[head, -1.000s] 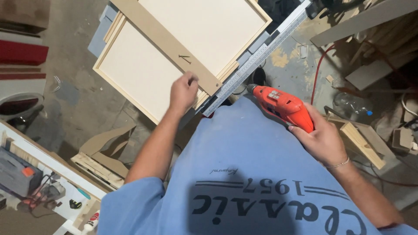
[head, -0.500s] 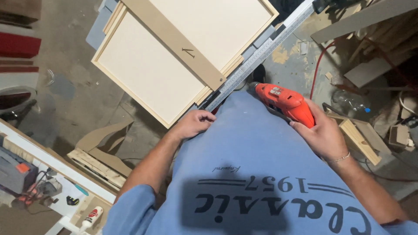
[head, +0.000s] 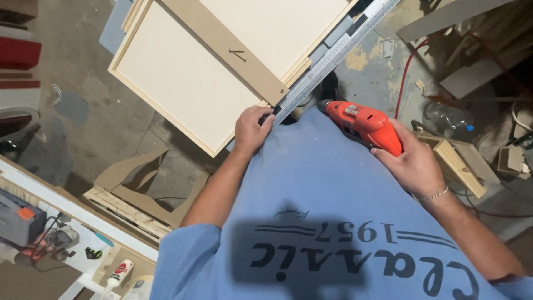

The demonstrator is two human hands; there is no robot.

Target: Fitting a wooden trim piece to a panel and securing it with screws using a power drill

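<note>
My left hand (head: 252, 129) pinches the steel ruler's (head: 333, 58) end against the wooden frame (head: 183, 83); right hand (head: 413, 164) grips the orange drill (head: 363, 122). Squaring up before drilling, I judge.

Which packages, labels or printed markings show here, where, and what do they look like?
Glue bottle: bottom left, lying on the white bench; white with a red label.
Clear plastic bottle: on the floor at right, blue cap.
Grey label plate on the orange drill, held in the right hand.
Dark pencil mark on the wooden strip, above the left hand.
Dark lettering across the blue shirt.
No screens.
</note>
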